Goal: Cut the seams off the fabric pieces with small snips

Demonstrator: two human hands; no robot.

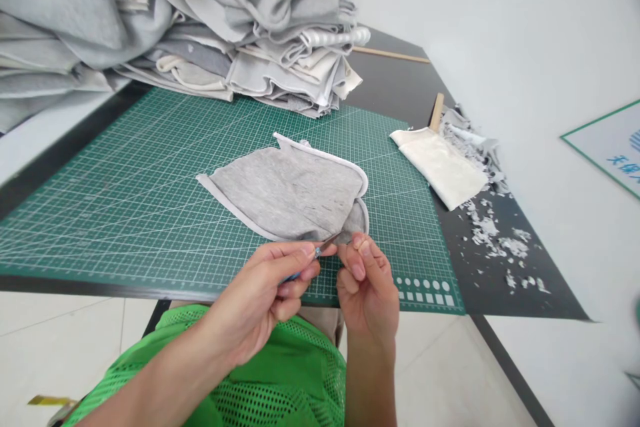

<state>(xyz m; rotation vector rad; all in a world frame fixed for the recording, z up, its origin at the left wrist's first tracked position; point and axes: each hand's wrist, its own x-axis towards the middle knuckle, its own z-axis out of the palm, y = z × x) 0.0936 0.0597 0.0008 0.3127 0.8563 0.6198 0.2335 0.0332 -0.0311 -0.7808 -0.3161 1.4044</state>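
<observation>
A grey fabric piece (287, 193) with a pale bound edge lies flat on the green cutting mat (135, 213). My left hand (265, 287) grips small scissors (317, 252) with blue handles, and their steel blades reach the lower edge of the fabric. My right hand (367, 283) pinches that same edge between thumb and fingers, just beside the blade tips. The handles are mostly hidden by my left fingers.
A tall stack of folded grey and cream fabric (240, 20) stands beyond the mat. To the right, a cream cloth (440, 167), a wooden stick (437, 112) and scattered fabric scraps (490, 237) lie on the black table (400, 83).
</observation>
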